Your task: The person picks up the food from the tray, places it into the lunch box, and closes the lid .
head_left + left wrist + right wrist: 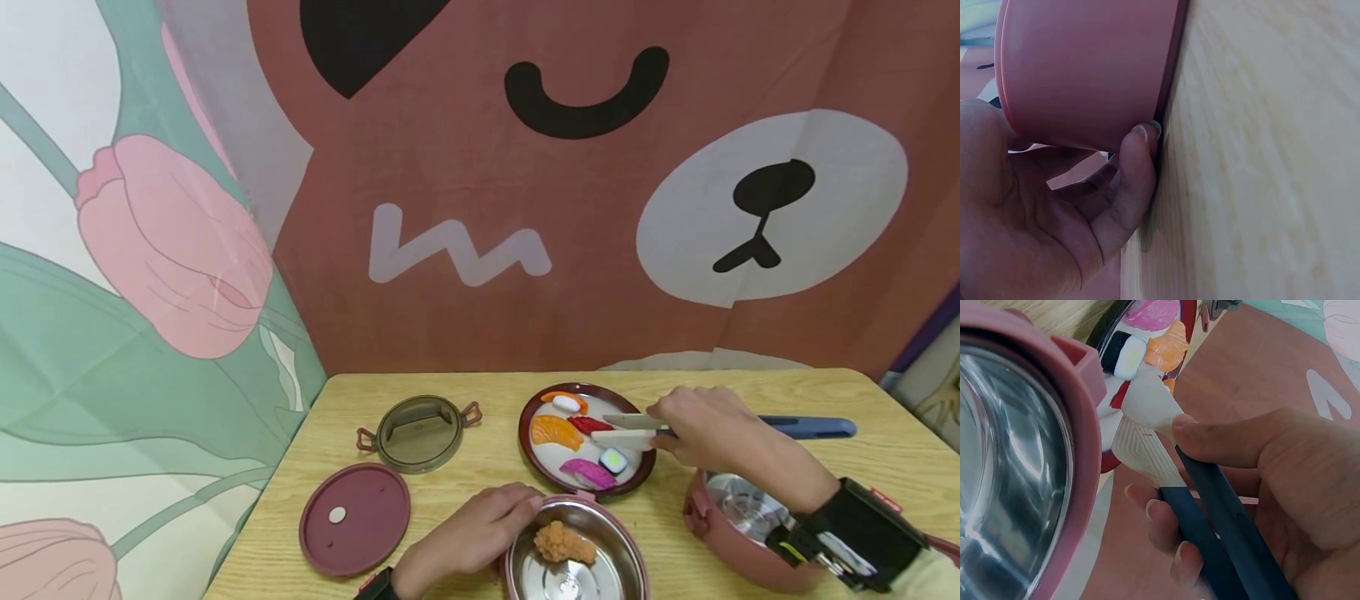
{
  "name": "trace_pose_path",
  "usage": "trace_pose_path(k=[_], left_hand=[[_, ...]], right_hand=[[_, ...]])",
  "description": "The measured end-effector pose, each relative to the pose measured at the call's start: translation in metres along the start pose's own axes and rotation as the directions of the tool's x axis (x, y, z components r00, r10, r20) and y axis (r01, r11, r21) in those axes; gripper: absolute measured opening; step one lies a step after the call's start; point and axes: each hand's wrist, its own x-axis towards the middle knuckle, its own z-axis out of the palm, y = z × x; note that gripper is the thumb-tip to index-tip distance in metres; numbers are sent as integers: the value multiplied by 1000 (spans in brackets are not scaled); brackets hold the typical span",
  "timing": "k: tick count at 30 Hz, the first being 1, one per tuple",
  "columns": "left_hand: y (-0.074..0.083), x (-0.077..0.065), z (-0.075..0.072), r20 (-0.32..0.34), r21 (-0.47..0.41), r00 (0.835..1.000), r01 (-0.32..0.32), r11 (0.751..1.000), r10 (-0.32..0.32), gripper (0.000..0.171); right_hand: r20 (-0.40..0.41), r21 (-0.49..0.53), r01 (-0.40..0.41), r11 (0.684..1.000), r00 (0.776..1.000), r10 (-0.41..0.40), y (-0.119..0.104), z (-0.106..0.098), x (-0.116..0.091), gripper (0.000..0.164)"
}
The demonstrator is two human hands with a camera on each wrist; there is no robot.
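My right hand (708, 425) holds tongs (1191, 487) with dark blue handles and white tips, thumb on one arm and fingers on the other. Over a dark-rimmed plate (527, 450), the spread tips reach a red-topped toy sushi (589, 425); whether they touch it, I cannot tell. Around it lie an orange piece (555, 432), a shrimp piece (566, 403), a purple piece (587, 473) and a sushi roll (612, 461). My left hand (483, 527) grips the side of a pink steel-lined bowl (1085, 69), fingertips low near its base. Inside lies a toy fried drumstick (562, 543).
A second pink steel-lined pot (750, 546) stands under my right forearm. On the left are a transparent lid (420, 433) with two pink handles and a round maroon lid (355, 521). A printed cloth (465, 333) hangs behind the wooden table (465, 479).
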Motion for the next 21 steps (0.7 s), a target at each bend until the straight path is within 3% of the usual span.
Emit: trace_pose_path(k=[12, 21], left_hand=[[0, -1, 1, 5, -5, 999, 39, 999, -39, 45], [1, -1, 0, 3, 8, 1000, 29, 1000, -29, 44]], right_hand=[[6, 6, 14, 1000, 1000, -14, 3, 4, 4, 14], [-10, -16, 28, 999, 1000, -28, 5, 2, 3, 14]])
